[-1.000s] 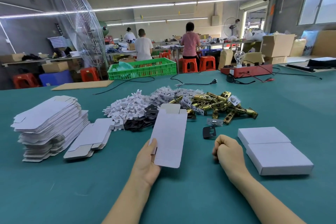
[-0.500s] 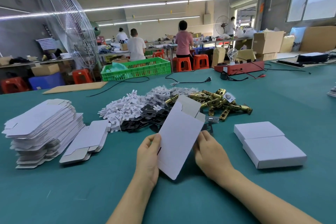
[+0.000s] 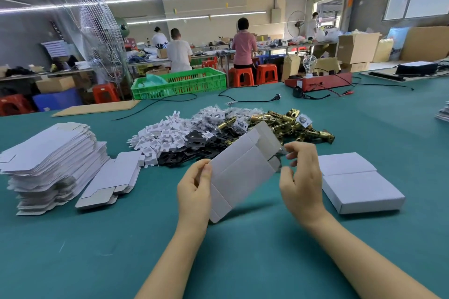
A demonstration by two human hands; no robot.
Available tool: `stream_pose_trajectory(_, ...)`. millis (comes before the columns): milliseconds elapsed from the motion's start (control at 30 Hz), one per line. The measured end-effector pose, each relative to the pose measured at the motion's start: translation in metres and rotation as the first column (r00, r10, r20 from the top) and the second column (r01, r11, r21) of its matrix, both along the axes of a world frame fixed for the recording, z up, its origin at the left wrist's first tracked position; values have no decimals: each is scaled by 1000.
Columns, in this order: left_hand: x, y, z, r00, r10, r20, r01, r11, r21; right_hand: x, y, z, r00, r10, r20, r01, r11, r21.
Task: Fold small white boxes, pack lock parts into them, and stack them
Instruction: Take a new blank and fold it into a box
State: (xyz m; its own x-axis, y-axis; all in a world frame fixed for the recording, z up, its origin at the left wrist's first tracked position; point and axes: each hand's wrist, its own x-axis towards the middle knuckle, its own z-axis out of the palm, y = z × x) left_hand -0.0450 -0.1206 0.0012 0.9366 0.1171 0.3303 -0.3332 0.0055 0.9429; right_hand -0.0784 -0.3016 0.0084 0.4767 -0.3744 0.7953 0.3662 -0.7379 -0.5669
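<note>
Sitting at nine o'clock on the green table, the stack of flat blanks was untouched, while the left hand pinched the lower-left edge of the box blank held up at centre. A second earlier that blank was flat and the right hand lay fisted on the table; now the right hand had risen to three o'clock of the blank, fingers loosely spread near its upper flap, apparently holding nothing. Folding had likely begun. Finished boxes lay beyond, lock parts at twelve o'clock.
</note>
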Motion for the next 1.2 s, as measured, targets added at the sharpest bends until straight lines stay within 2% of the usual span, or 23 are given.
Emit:
stream_pose_trajectory(67,-2,0,1,998,21,55,-23,999,32,-3,4,1,999,43,-7,-43,999,-32)
stream_pose_trajectory(133,-4,0,2,997,5,71,-8,999,42,-5,9,-2,978,181,-103,-182,983,6)
stream_pose_trajectory(267,-7,0,5,993,-62,99,52,993,103,-5,10,-5,894,346,-285,-260,918,299)
stream_pose_trajectory(400,-9,4,7,986,-28,164,0,985,170,-5,0,1,817,466,-340,-304,849,432)
stream_pose_trajectory(533,-9,8,5,957,65,283,-141,955,259,-9,1,7,811,442,-384,-353,892,281)
stream_pose_trajectory(667,-6,10,4,876,85,474,-280,892,356,-13,6,9,825,449,-342,-382,890,249)
stream_pose_trajectory(733,-5,8,3,810,127,573,-422,805,417,-14,10,8,834,444,-329,-390,895,218)
stream_pose_trajectory(800,-7,5,2,710,136,691,-607,617,501,-15,15,6,860,415,-297,-373,908,191)
stream_pose_trajectory(833,-8,3,0,685,78,725,-641,537,548,-15,17,5,865,417,-279,-368,905,213)
stream_pose_trajectory(900,-10,-2,-4,697,-59,715,-639,401,656,-16,20,4,859,433,-273,-360,890,279)
stream_pose_trajectory(967,-12,-6,-7,722,-125,680,-624,307,719,-17,24,3,858,434,-275,-344,882,321)
stream_pose_trajectory(1067,-8,-8,-10,712,-137,689,-647,254,719,-19,31,4,850,464,-249,-357,855,375)
stream_pose_trajectory(1200,-4,-8,-14,669,-90,738,-686,308,660,-20,36,0,848,470,-244,-367,855,367)
